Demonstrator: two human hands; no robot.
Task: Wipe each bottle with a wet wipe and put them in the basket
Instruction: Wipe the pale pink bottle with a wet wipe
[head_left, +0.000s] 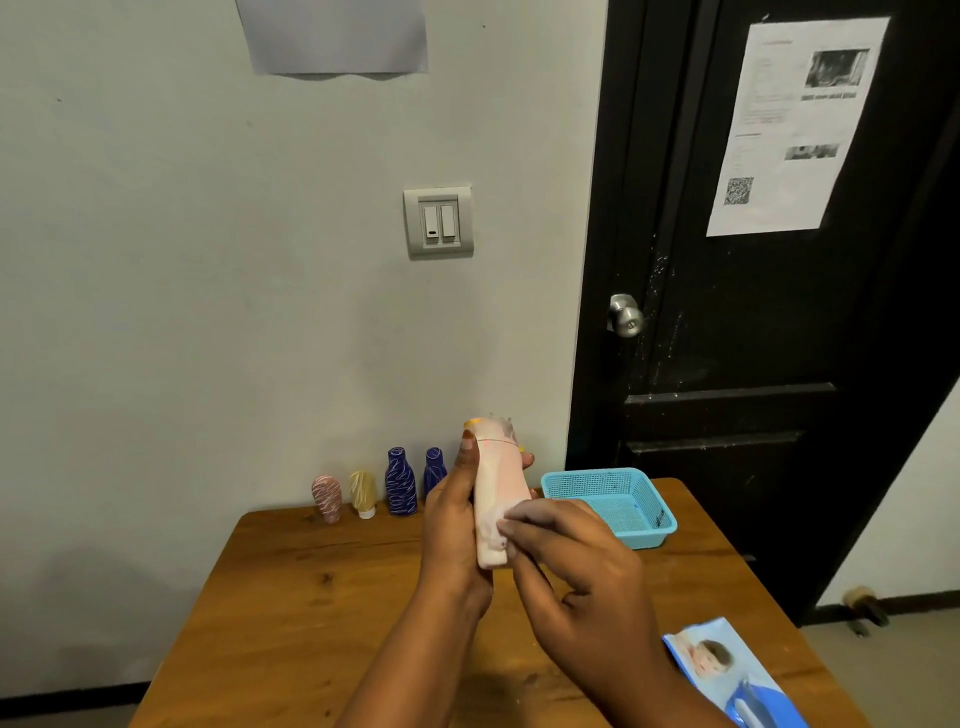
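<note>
Wooden table (311, 597) first, with a blue basket (592, 475) at its far right, mesh floor in plain view, and a pack of wipes (727, 670) at the near right corner. Along the wall, a tall blue bottle (400, 483), a second blue bottle (434, 470) partly hidden behind the left hand (449, 519), a yellow tube (362, 491) and a pink tube (326, 496). Above the table's middle, just left of the basket, a pink bottle (493, 488) upright in the left hand's curled fingers, with a pale wipe (491, 527) pinched against its lower part by the right hand (576, 566).
</note>
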